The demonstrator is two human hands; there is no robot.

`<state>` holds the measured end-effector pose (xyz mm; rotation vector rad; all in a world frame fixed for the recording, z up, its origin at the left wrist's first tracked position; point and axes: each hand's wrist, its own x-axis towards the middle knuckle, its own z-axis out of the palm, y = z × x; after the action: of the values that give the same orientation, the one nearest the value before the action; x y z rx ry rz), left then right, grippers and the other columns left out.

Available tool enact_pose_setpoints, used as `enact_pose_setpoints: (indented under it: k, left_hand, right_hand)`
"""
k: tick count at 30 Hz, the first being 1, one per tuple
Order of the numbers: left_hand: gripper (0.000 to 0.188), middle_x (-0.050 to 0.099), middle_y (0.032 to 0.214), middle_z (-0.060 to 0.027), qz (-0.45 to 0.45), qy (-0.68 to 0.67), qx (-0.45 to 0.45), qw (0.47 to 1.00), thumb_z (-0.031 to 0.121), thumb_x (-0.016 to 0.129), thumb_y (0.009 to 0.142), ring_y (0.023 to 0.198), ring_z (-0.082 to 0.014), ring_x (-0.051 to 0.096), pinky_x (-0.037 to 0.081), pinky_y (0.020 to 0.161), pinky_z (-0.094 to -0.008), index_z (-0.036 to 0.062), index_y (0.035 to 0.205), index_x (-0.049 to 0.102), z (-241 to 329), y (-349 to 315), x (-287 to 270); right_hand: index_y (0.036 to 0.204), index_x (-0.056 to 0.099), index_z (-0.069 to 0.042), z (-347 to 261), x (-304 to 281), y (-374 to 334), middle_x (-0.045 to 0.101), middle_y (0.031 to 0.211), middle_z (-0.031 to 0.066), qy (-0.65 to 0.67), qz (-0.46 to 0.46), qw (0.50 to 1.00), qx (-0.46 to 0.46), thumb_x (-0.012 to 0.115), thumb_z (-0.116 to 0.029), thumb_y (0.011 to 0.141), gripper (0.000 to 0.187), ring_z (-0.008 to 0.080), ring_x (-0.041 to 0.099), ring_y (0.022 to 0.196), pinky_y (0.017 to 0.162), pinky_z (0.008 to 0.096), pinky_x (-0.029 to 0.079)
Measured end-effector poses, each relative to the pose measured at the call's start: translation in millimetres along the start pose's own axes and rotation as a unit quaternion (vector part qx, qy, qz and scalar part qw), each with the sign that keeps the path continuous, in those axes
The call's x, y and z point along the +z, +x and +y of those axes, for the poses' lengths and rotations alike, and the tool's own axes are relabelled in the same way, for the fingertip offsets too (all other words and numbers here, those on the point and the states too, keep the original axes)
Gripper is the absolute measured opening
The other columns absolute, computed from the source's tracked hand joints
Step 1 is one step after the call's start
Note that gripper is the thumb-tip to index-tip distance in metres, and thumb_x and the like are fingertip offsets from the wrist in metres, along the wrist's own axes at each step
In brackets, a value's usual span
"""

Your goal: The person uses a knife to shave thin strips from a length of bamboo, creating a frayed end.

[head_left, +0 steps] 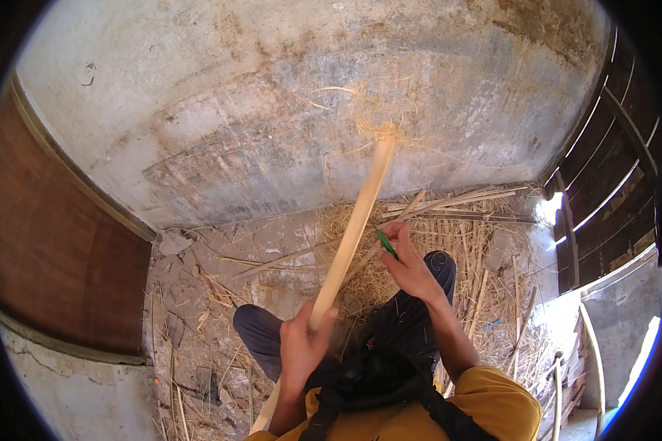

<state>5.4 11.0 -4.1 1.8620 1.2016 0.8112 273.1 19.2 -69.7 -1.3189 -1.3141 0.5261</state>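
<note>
A long pale strip of split bamboo [353, 235] slants from my lap up toward the wall, its far end frayed into thin curly fibres [379, 121]. My left hand [304, 345] is closed round its lower part, and the strip's tail passes down beside my left forearm. Just right of the strip, my right hand [410, 262] grips what looks like a small knife with a green handle [387, 245]. A dark thin tip shows at its upper end, close to the strip. Whether it touches the bamboo I cannot tell.
Bamboo shavings [463, 257] cover the floor round my bent knees. Several loose sticks [471, 198] lie along the foot of the stained wall [257, 147]. A brown wooden panel [66, 242] stands at left, dark slatted boards [610, 169] at right. Thin poles [594, 353] lean at lower right.
</note>
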Motion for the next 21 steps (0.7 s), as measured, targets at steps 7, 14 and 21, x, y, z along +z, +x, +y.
enact_pose_setpoints:
  k: [7, 14, 21]
  left_hand:
    - [0.024, 0.053, 0.06, -0.0074, 0.004, -0.013, 0.004, 1.0, 0.02, 0.075, 0.103, 0.052, -0.0079, 0.047, 0.038, 0.049, -0.0304, -0.0015, 0.095, 0.067, -5.3, -0.8, -2.4]
    - [0.023, 0.052, 0.06, -0.0072, -0.006, -0.006, -0.004, 1.0, 0.019, 0.075, 0.102, 0.052, -0.0064, 0.047, 0.037, 0.048, -0.0297, -0.0013, 0.095, 0.067, -3.3, -1.7, -2.8]
    - [0.023, 0.052, 0.059, -0.0078, 0.004, -0.003, 0.01, 1.0, 0.018, 0.076, 0.102, 0.053, -0.0078, 0.048, 0.039, 0.05, -0.0305, -0.0016, 0.095, 0.067, 2.9, -0.3, -2.9]
  right_hand:
    - [0.135, 0.052, -0.007, -18.3, -14.1, -0.5, 0.055, 0.105, 0.0108, -0.137, -0.068, 0.988, 0.038, 0.076, -0.003, 0.094, 0.048, 0.0205, 0.059, 0.09, 0.074, 0.037, 0.049]
    - [0.147, 0.051, -0.008, -14.0, -8.8, -1.4, 0.061, 0.094, 0.0078, -0.137, -0.015, 0.99, 0.028, 0.076, -0.009, 0.098, 0.055, 0.0174, 0.06, 0.079, 0.069, 0.0342, 0.048]
    - [0.139, 0.058, -0.003, -33.7, -9.6, 2.2, 0.07, 0.09, 0.0033, 0.093, -0.002, 0.988, 0.121, 0.07, -0.018, 0.107, 0.038, 0.0084, 0.06, 0.073, 0.066, 0.0301, 0.048]
